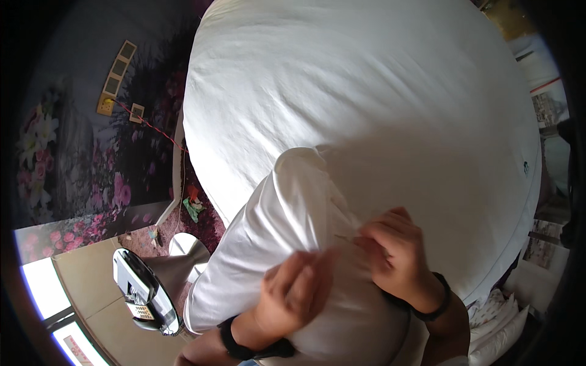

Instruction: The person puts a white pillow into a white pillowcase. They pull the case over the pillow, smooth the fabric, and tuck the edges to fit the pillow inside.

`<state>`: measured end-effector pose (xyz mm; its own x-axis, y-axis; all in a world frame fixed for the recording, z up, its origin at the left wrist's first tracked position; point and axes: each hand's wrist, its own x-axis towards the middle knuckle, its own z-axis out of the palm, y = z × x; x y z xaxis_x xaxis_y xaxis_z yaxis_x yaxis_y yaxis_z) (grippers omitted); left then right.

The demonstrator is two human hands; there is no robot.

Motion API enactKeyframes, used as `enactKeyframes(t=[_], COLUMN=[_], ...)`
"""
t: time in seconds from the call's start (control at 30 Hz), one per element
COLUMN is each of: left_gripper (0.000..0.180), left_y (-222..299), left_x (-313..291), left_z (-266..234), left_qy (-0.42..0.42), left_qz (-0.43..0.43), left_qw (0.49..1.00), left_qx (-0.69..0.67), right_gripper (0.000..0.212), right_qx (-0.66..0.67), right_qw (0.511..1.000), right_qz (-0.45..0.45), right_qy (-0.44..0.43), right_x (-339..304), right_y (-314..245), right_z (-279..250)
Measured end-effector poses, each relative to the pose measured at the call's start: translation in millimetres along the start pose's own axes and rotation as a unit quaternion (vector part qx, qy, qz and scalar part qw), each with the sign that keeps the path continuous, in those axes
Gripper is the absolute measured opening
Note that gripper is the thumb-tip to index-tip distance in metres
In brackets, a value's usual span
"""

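A white cloth-covered bundle, plump like a pillow, leans upright between my forearms at the edge of a bed with a white sheet. My left hand is over its near side with curled fingers, the fingertips smeared by motion. Just to the right, my right hand has its fingers closed in a pinch above the cloth. Something thin seems to show by its fingertips, too small and blurred to name. Both wrists wear dark bands.
At the left, a small round table carries a telephone. A red cord runs from a wall socket. Scraps lie on the patterned carpet. White pillows are stacked at the lower right.
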<state>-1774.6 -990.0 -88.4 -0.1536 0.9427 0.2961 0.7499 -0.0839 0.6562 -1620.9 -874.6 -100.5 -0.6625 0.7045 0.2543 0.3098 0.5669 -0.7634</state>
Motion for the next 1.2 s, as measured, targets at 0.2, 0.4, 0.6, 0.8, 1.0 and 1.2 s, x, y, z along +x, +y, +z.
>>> enactKeyframes(t=[0.2,0.4,0.6,0.8,1.0,1.2], left_gripper=[0.033,0.042,0.042,0.043,0.038,0.033], left_y=[25,-28,-38,-32,-6,-23], left_x=[11,-46,-31,19,33,38], left_z=[-20,40,36,22,31,55], left_qy=[0.07,0.148,0.174,0.22,0.152,0.096], left_qz=[0.14,-0.098,-0.142,-0.101,-0.044,-0.058], left_qw=[0.978,0.975,0.973,0.969,0.98,0.988], left_qx=[-0.141,-0.135,-0.044,-0.041,-0.124,-0.107], right_gripper=[0.016,0.021,0.016,0.016,0.013,0.013], right_qx=[-0.088,-0.131,-0.131,-0.122,-0.085,-0.094], right_qw=[0.995,0.976,0.981,0.981,0.986,0.989], right_qz=[-0.055,-0.12,-0.12,-0.107,-0.088,0.104], right_qy=[0.0,-0.124,-0.077,-0.103,-0.112,0.05], right_x=[36,16,12,25,26,47], right_y=[-84,-66,-43,-40,-19,55], right_z=[-89,-34,6,0,-17,-34])
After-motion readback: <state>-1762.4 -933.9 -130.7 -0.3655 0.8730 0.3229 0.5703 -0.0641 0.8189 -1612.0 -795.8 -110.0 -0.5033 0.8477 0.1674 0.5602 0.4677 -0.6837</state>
